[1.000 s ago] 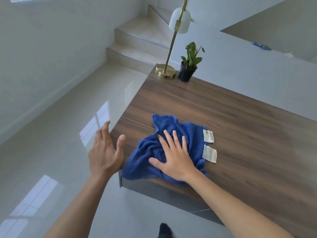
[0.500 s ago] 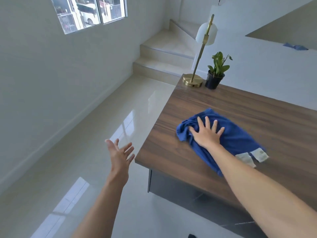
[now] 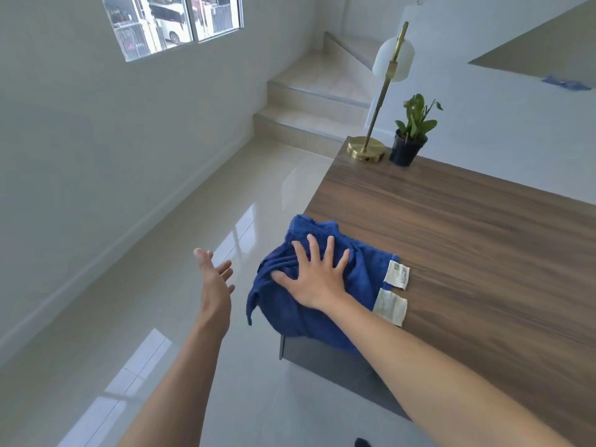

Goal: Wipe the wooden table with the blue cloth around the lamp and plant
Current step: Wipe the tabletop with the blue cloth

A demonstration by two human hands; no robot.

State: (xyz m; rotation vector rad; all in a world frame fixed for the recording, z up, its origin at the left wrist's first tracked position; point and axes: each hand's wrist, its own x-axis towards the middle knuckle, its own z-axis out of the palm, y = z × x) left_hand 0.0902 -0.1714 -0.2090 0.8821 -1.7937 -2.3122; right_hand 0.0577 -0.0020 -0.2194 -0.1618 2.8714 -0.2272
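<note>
The dark-grained wooden table (image 3: 467, 253) carries three things. A crumpled blue terry cloth (image 3: 366, 275) with two white labels lies at its near left corner, hanging over the left edge. At the far left corner stand a brass lamp (image 3: 366, 150) with a white shade and, just beside it, a small green plant (image 3: 407, 150) in a black pot.

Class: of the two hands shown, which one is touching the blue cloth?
The right hand: it lies flat, fingers spread, on the blue cloth at a corner of the wooden table. The left hand is open in the air, touching nothing.
</note>
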